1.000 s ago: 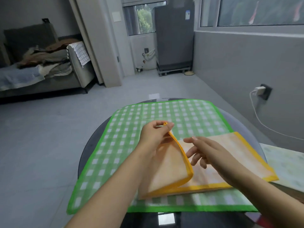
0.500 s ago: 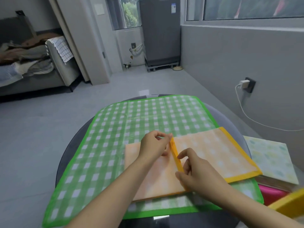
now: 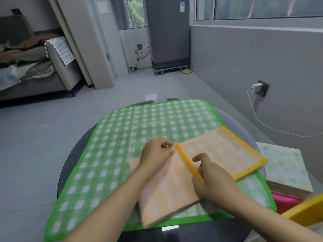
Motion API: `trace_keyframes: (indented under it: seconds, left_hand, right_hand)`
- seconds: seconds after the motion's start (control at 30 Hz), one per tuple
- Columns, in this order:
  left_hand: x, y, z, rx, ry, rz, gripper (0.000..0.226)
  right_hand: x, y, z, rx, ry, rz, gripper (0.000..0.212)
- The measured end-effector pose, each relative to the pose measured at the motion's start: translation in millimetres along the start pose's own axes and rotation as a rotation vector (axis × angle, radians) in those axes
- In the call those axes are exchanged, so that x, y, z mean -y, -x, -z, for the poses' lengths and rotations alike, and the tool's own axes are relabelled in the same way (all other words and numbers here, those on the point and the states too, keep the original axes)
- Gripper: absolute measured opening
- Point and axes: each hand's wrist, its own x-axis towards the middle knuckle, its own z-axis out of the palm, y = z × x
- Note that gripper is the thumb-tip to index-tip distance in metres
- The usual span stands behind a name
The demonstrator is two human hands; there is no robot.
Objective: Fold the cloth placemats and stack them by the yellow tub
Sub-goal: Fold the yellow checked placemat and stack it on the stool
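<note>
Head camera: a person's left hand (image 3: pixel 156 154) and right hand (image 3: pixel 212 180) each pinch the yellow-trimmed edge of an orange placemat (image 3: pixel 215 151), its left part folded over onto the rest, lying atop a green checked placemat (image 3: pixel 122 137) spread on a round dark table (image 3: pixel 70 163). At right, a pale patterned folded mat (image 3: pixel 286 168) tops a stack just beside the yellow tub (image 3: pixel 307 211), partly in frame
</note>
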Motion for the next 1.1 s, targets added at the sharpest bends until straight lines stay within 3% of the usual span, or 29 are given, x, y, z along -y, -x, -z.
trace_keyframes:
  seconds: [0.13,0.3,0.43,0.53,0.6,0.63,0.7,0.77,0.83,0.9,1.0,1.1]
  left_hand:
    - [5.4,8.4,7.8,0.007,0.049,0.054,0.019]
    - [2.1,28.2,5.2,0.006,0.01,0.044,0.027]
    - [-2.7,39.7,1.0,0.012,-0.085,-0.028,0.028]
    - [-3.4,43.2,-4.5,-0.008,-0.271,-0.198,0.026]
    - [-6.0,44.3,-10.2,0.045,-0.384,-0.324,0.033]
    - [-7.7,45.4,-13.0,0.101,-0.419,-0.338,0.04]
    - [-9.3,48.3,-19.0,0.234,-0.484,-0.291,0.058]
    - [-8.5,52.2,-24.5,0.299,-0.54,-0.266,0.076]
    - [-7.3,55.4,-27.1,0.321,-0.576,-0.259,0.079]
    - [-6.4,56.6,-26.7,0.329,-0.579,-0.232,0.066]
    - [-6.2,57.9,-25.3,0.319,-0.571,-0.198,0.061]
    - [-5.8,58.1,-26.0,0.313,-0.564,-0.2,0.061]
  right_hand:
    - [-21.2,-19.6,7.6,-0.155,0.137,0.027,0.039]
    - [-42.7,-50.5,12.9,-0.225,0.095,0.072,0.037]
    - [-49.3,-61.9,13.8,-0.264,0.118,0.144,0.027]
    - [-54.4,-59.2,10.8,-0.257,0.266,0.189,0.02]
    - [-49.3,-50.4,8.0,-0.225,0.332,0.201,0.031]
    - [-42.7,-44.6,5.9,-0.166,0.343,0.191,0.046]
    - [-31.8,-30.4,-0.9,-0.053,0.376,0.25,0.081]
    - [-26.6,-16.2,-8.0,0.056,0.391,0.258,0.096]
    - [-30.5,-11.1,-14.7,0.071,0.441,0.276,0.095]
    - [-32.2,-9.0,-13.8,0.041,0.47,0.192,0.082]
    - [-43.4,-9.7,-10.9,0.008,0.438,0.167,0.105]
    - [-55.9,-11.3,0.5,0.027,0.451,0.096,0.103]
